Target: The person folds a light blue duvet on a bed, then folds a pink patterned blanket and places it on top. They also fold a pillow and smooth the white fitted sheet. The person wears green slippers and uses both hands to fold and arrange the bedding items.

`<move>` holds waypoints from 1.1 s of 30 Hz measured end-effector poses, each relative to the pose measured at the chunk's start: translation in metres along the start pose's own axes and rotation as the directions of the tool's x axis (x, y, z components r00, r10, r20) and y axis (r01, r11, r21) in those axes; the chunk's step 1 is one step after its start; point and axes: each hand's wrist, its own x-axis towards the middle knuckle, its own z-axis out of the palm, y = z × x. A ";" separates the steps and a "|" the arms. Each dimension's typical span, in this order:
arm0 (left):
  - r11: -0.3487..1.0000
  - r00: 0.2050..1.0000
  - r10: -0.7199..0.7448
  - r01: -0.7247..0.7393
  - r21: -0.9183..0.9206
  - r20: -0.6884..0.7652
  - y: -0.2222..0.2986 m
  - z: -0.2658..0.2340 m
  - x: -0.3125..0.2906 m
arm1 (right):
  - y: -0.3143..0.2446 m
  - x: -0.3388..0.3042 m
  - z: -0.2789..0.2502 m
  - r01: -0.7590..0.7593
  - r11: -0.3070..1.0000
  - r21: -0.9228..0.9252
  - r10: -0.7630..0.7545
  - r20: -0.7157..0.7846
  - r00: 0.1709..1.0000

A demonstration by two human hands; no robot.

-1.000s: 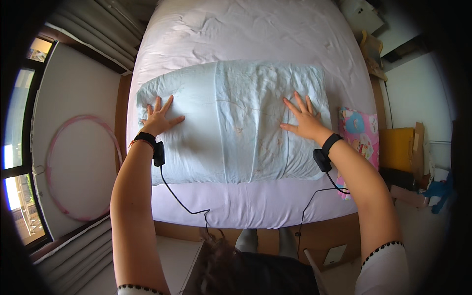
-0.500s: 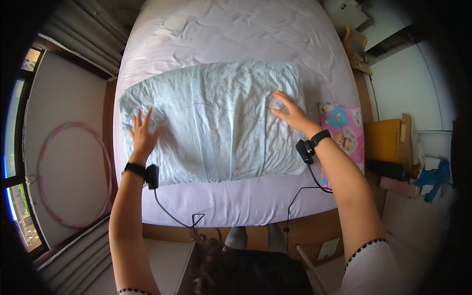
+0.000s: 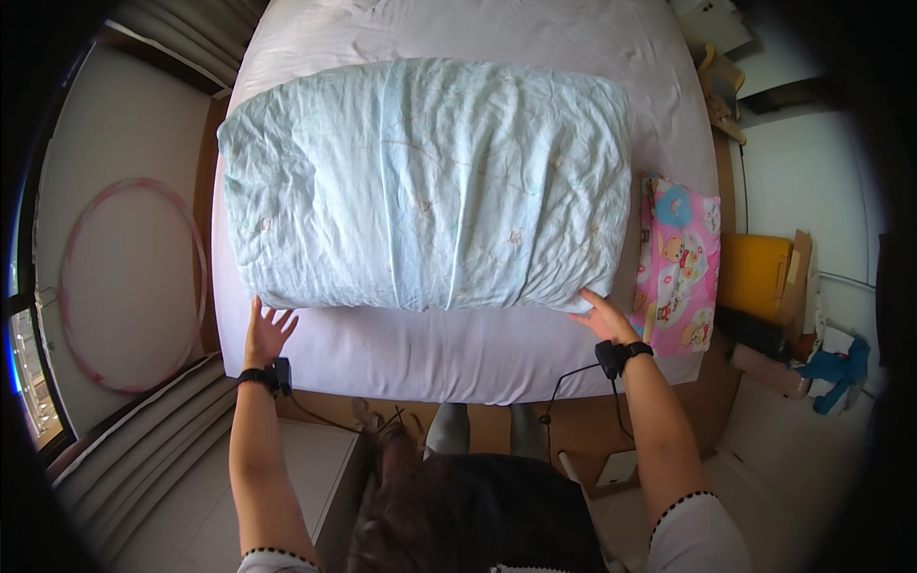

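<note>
I have a folded light-blue quilt (image 3: 430, 191) lying on the bed (image 3: 430, 353). At the quilt's near left corner I have the left hand (image 3: 267, 334), its fingers spread and grasping nothing, the tips by the edge. At the quilt's near right corner is the right hand (image 3: 608, 322), thumb against the cloth and other fingers partly hidden; I cannot tell whether they grip it. Just right of the quilt I see a folded pink printed cloth (image 3: 680, 263); well left of the quilt, a pink hoop (image 3: 65, 277).
</note>
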 end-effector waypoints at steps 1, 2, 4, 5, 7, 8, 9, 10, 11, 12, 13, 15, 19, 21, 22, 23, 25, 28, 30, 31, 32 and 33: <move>1.000 0.999 0.014 -0.013 0.024 -0.048 0.003 0.008 0.015 | 0.005 0.011 0.004 0.046 0.999 0.022 -0.045 -0.057 0.997; 0.999 0.996 0.026 -0.022 0.048 -0.082 0.005 0.015 0.021 | 0.010 0.020 0.010 0.090 0.993 0.080 -0.085 -0.070 0.994; 0.996 0.989 -0.060 0.068 0.053 -0.134 0.010 0.023 0.027 | 0.014 0.028 0.018 0.179 0.968 0.174 -0.172 -0.054 0.984; 0.995 0.984 -0.082 0.090 0.043 -0.157 0.012 0.027 0.029 | 0.015 0.029 0.023 0.192 0.960 0.204 -0.185 -0.052 0.981; 0.998 0.985 -0.018 0.027 0.050 -0.169 0.012 0.034 0.033 | 0.014 0.028 0.033 0.227 0.942 0.246 -0.219 -0.060 0.974; 0.997 0.983 0.058 -0.049 0.057 -0.172 0.011 0.037 0.036 | 0.011 0.027 0.039 0.245 0.935 0.258 -0.235 -0.068 0.970; 0.992 0.982 0.115 -0.107 0.064 -0.151 0.012 0.039 0.037 | 0.008 0.026 0.044 0.279 0.918 0.281 -0.278 -0.044 0.960; 0.990 0.963 0.137 -0.138 0.009 -0.230 0.013 0.039 0.038 | 0.006 0.023 0.048 0.296 0.921 0.253 -0.279 -0.103 0.955; 0.983 0.949 0.179 -0.180 0.021 -0.260 0.014 0.039 0.038 | 0.003 0.020 0.052 0.326 0.916 0.234 -0.303 -0.128 0.944; 0.976 0.942 0.215 -0.213 0.036 -0.256 0.017 0.036 0.036 | 0.002 0.013 0.055 0.375 0.902 0.214 -0.357 -0.118 0.926; 0.965 0.919 0.262 -0.259 0.049 -0.295 0.018 0.033 0.031 | 0.002 0.004 0.056 0.368 0.907 0.205 -0.343 -0.148 0.928; 0.942 0.919 0.334 -0.335 0.032 -0.209 0.023 0.024 0.013 | 0.003 -0.017 0.059 0.409 0.892 0.192 -0.390 -0.128 0.912; 0.920 0.908 0.392 -0.385 0.072 -0.150 0.035 0.016 -0.013 | 0.009 -0.063 0.061 0.462 0.879 0.119 -0.449 -0.125 0.885; 0.900 0.898 0.426 -0.409 0.149 -0.108 0.046 0.018 -0.020 | 0.007 -0.075 0.061 0.471 0.877 0.097 -0.460 -0.111 0.881; 0.873 0.883 0.464 -0.444 0.201 -0.064 0.048 0.020 -0.023 | 0.006 -0.075 0.062 0.447 0.893 0.057 -0.430 -0.187 0.883; 0.899 0.901 0.397 -0.343 0.272 -0.173 0.055 0.022 -0.024 | 0.003 -0.074 0.063 0.478 0.876 0.058 -0.467 -0.144 0.873; 0.945 0.917 0.236 -0.140 0.295 -0.322 0.059 0.027 -0.022 | -0.001 -0.060 0.067 0.376 0.923 0.081 -0.349 -0.235 0.907; 0.986 0.975 0.062 -0.026 0.164 -0.215 0.064 0.030 -0.002 | -0.005 -0.032 0.073 0.320 0.937 0.137 -0.282 -0.243 0.928; 0.994 0.995 0.087 -0.089 -0.065 -0.039 0.061 0.025 0.013 | -0.006 -0.025 0.072 0.252 0.957 0.147 -0.212 -0.241 0.947; 0.975 0.970 0.104 -0.143 -0.170 -0.221 0.051 0.021 0.014 | -0.007 -0.026 0.071 0.222 0.961 0.167 -0.178 -0.241 0.954; 0.941 0.915 0.128 -0.234 -0.245 -0.383 0.033 0.020 0.014 | -0.007 -0.028 0.069 0.204 0.958 0.202 -0.148 -0.260 0.954; 0.889 0.841 0.164 -0.353 -0.292 -0.516 0.017 0.018 0.011 | -0.006 -0.031 0.068 0.200 0.962 0.188 -0.154 -0.233 0.960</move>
